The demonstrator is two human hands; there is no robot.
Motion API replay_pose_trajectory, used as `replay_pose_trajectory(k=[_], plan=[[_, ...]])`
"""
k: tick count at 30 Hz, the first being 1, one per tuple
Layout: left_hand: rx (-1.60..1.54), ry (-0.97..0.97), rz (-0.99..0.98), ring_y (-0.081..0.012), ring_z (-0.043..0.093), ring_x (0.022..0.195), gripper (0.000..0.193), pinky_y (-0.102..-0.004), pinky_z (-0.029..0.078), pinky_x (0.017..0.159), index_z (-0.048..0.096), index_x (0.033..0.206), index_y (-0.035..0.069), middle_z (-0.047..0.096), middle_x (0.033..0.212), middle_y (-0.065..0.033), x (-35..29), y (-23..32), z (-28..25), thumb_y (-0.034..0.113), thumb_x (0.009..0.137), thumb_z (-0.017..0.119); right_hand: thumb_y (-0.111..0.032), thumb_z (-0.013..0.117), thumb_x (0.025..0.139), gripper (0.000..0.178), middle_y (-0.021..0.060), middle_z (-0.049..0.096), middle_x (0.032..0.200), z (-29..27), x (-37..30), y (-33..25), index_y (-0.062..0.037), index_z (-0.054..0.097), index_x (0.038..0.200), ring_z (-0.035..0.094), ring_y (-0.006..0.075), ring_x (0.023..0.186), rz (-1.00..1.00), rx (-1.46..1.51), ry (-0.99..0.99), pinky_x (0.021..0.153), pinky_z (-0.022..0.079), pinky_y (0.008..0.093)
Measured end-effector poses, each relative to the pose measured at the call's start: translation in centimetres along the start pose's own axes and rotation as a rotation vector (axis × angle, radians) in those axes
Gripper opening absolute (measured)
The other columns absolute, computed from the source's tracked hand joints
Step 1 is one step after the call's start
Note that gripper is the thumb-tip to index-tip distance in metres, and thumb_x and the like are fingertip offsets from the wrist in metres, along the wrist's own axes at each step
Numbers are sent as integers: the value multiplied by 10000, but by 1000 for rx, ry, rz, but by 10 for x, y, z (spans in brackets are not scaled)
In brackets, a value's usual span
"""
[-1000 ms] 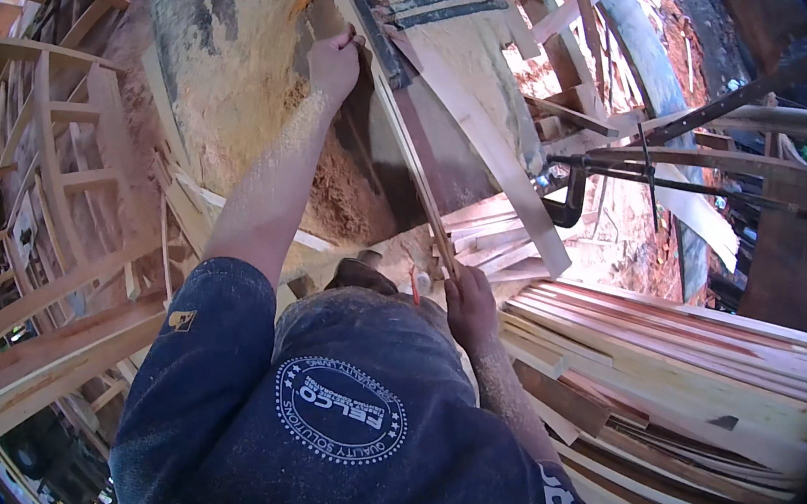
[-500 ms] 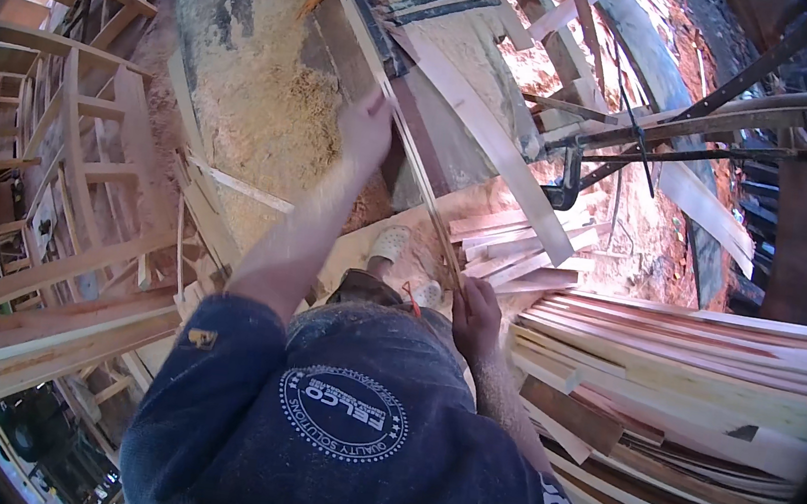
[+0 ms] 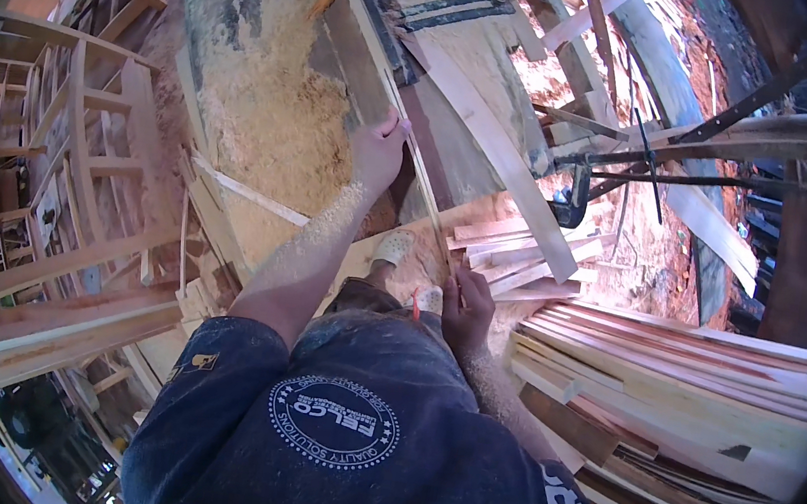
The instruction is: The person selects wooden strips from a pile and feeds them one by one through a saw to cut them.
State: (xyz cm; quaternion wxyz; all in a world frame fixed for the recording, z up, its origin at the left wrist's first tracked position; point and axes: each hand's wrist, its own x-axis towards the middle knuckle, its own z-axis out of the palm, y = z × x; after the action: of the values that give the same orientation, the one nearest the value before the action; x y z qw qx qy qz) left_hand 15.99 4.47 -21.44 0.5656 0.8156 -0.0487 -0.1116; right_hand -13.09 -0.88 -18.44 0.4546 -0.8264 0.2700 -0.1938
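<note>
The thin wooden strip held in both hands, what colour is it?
Pale tan bare wood, seen in the head view: the thin wooden strip runs between the left hand and right hand.

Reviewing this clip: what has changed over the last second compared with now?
The left hand has slid back along the thin wooden strip, from far up the sawdust-covered bench toward the body, keeping its grip. The right hand has stayed near the waist, holding the strip's near end. The stack of boards on the right has not moved.
</note>
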Motion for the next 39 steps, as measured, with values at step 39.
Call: replay_pose_trajectory(k=[39], plan=[[-431, -61, -160, -44, 557, 722, 381, -237, 467, 649, 662, 1288, -63, 666, 788, 10, 123, -12, -12, 97, 946, 714, -94, 670, 968, 182, 162, 699, 926, 59, 100, -30, 43, 727, 1074, 685, 259, 820, -6, -72, -21, 731, 534, 357]])
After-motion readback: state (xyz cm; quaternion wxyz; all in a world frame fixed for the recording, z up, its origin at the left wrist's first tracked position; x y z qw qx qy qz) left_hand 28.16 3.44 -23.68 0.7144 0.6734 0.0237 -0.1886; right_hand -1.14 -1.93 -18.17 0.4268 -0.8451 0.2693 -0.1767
